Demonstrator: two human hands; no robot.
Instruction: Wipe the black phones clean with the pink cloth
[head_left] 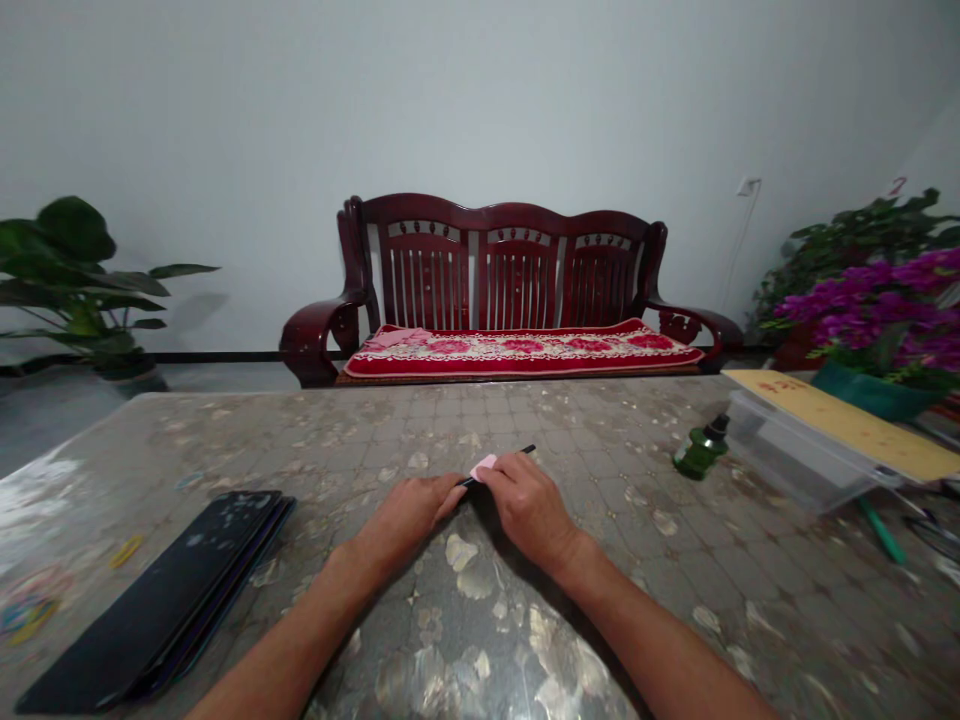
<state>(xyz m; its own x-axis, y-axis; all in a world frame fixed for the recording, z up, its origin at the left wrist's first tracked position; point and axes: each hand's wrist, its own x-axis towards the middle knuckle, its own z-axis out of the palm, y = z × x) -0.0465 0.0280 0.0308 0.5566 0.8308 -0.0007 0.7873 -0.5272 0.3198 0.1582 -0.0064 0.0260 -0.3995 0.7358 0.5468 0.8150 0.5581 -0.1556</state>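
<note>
Meeting near the middle of a mottled grey and gold counter, two bare hands work on something very small. The left hand lies low with its fingers drawn together, the tips pinching the near end of a thin black stick. The right hand is curled narrow, its thumb and forefinger closed on a small pink piece pressed against that stick, whose far end pokes out beyond the knuckles.

The stick looks light, stiff and smooth, so it could probably roll or slip; a fingertip pinch near each end seems the steadiest hold. The pink piece looks tiny and soft, perhaps paper or rubber, though I cannot tell which. It likely needs only gentle pressure at its edges.

A stack of dark folders lies well apart to the left. To the right stand a green bottle and a clear box under a yellow sheet, with a green pen near the box. Red marks on the sheet are too small to read, and no brand or label is legible anywhere. Behind the counter stands a dark red wooden bench
</note>
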